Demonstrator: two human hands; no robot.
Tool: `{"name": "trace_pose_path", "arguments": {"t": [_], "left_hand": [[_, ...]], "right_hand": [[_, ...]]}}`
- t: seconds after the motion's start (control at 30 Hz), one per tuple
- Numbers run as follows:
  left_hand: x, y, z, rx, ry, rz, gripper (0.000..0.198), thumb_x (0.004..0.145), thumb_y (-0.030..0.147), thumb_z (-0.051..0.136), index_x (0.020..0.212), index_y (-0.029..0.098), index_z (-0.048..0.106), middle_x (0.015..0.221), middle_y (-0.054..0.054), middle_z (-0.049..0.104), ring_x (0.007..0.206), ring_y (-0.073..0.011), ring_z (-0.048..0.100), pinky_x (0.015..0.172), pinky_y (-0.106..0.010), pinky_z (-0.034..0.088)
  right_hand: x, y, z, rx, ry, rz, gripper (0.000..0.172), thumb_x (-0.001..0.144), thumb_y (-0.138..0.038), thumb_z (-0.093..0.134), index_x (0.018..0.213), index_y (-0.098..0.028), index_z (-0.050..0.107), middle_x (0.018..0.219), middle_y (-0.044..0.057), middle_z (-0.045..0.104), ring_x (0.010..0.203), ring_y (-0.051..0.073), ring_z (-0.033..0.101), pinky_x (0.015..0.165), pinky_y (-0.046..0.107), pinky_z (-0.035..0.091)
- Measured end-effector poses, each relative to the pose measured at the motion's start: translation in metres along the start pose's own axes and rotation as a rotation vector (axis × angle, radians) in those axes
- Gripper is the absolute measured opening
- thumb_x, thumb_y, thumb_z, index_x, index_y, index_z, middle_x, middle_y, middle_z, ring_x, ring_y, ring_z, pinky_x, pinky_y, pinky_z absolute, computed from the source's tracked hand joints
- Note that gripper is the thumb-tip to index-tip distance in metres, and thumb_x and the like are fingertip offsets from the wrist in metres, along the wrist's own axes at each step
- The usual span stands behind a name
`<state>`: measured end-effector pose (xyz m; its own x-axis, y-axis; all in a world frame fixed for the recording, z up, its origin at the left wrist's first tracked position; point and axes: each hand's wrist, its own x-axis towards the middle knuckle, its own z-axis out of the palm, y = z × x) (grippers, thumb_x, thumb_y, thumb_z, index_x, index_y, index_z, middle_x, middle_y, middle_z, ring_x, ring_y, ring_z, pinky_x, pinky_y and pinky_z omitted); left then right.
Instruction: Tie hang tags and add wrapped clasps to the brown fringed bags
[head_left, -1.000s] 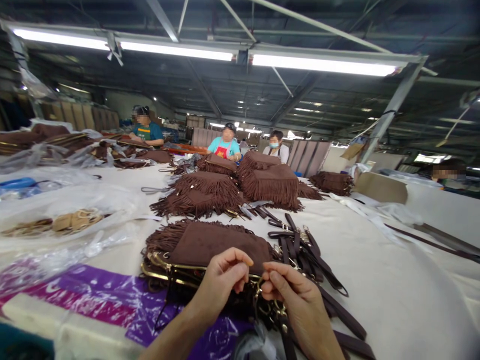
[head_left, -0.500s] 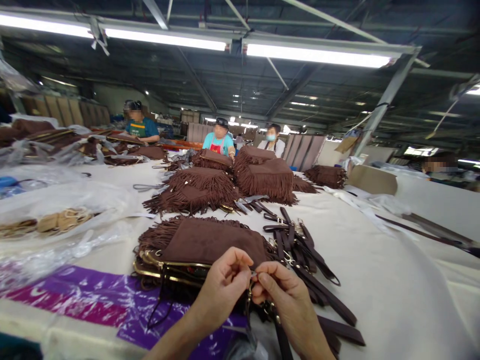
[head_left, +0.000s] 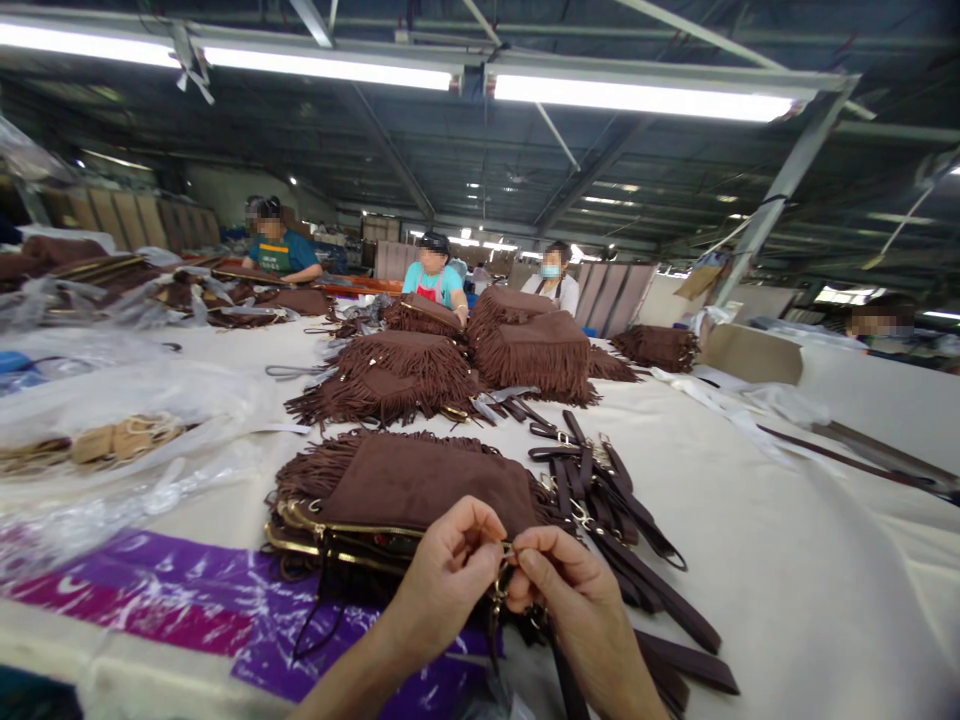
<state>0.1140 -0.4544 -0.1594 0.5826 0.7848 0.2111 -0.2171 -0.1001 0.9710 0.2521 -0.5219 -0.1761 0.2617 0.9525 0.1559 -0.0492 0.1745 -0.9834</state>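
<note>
- Two bare hands, the left (head_left: pixel 454 568) and the right (head_left: pixel 571 580), meet at the fingertips, thumbs and forefingers pinching what looks like a small metal fitting (head_left: pixel 508 551); its exact kind is too small to tell.
- Gold-coloured hardware (head_left: pixel 499 592) hangs just below the pinch; whether it joins the fitting cannot be told.
- The dark brown fringed bag (head_left: pixel 431 485) lies flat near the front edge of the tabletop (head_left: pixel 795 500), just beyond the fingertips and partly hidden by the left hand; neither hand appears to grip its body.
- Progress, as a judgement: the fringe is on and the gold zipper (head_left: pixel 367 530) is fitted but gapes, so the body looks made up, while the fitting looks unfinished.
- Dark brown wrist straps (head_left: pixel 658 591) with metal clasps lie loose to the bag's right, seemingly unattached, reaching toward the front edge.
- Purple printed plastic (head_left: pixel 169 580) spreads along the front edge at left.
- Farther back, toward the far edge, stand a left pile of fringed bags (head_left: pixel 405 368) and a right pile of fringed bags (head_left: pixel 532 352); how complete these are cannot be judged.
</note>
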Motion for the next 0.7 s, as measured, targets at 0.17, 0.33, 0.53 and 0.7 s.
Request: {"name": "trace_pose_path", "arguments": {"t": [0.17,0.33,0.53,0.7], "left_hand": [[0.0003,-0.0012,0.0001,-0.027,0.001,-0.015,0.006,0.074,0.022,0.052,0.076,0.017,0.050,0.064,0.005,0.045,0.059,-0.0092,0.040,0.056,-0.021,0.034],[0.0010,-0.0003,-0.0001,-0.056,-0.009,-0.028,0.008,0.074,0.023,0.054,0.076,0.017,0.049,0.064,0.005,0.044,0.059,-0.0088,0.039,0.055,-0.020,0.033],[0.0020,-0.0025,-0.0005,-0.065,-0.009,-0.022,0.008,0.074,0.023,0.055,0.075,0.017,0.049,0.064,0.005,0.044,0.058,-0.0088,0.039,0.055,-0.020,0.033],[0.0014,-0.0045,-0.0009,-0.058,-0.004,-0.014,0.007,0.074,0.022,0.056,0.074,0.017,0.050,0.063,0.005,0.044,0.058,-0.0084,0.038,0.054,-0.019,0.032]], "right_hand": [[0.0010,0.0005,0.0014,-0.027,0.007,0.016,0.031,0.080,-0.047,0.074,0.084,-0.017,0.068,0.060,0.000,0.067,0.055,0.013,0.062,0.056,0.021,0.051],[0.0021,0.0056,0.0010,0.040,0.012,0.030,0.029,0.081,-0.045,0.074,0.085,-0.017,0.068,0.060,0.000,0.067,0.055,0.013,0.062,0.056,0.021,0.051],[0.0004,0.0022,0.0029,0.010,0.024,0.021,0.030,0.079,-0.046,0.075,0.083,-0.017,0.069,0.058,0.000,0.066,0.053,0.013,0.062,0.056,0.022,0.052],[-0.0001,0.0051,0.0012,0.016,0.023,0.010,0.029,0.081,-0.045,0.074,0.084,-0.018,0.068,0.059,0.000,0.067,0.055,0.014,0.062,0.057,0.023,0.052]]}}
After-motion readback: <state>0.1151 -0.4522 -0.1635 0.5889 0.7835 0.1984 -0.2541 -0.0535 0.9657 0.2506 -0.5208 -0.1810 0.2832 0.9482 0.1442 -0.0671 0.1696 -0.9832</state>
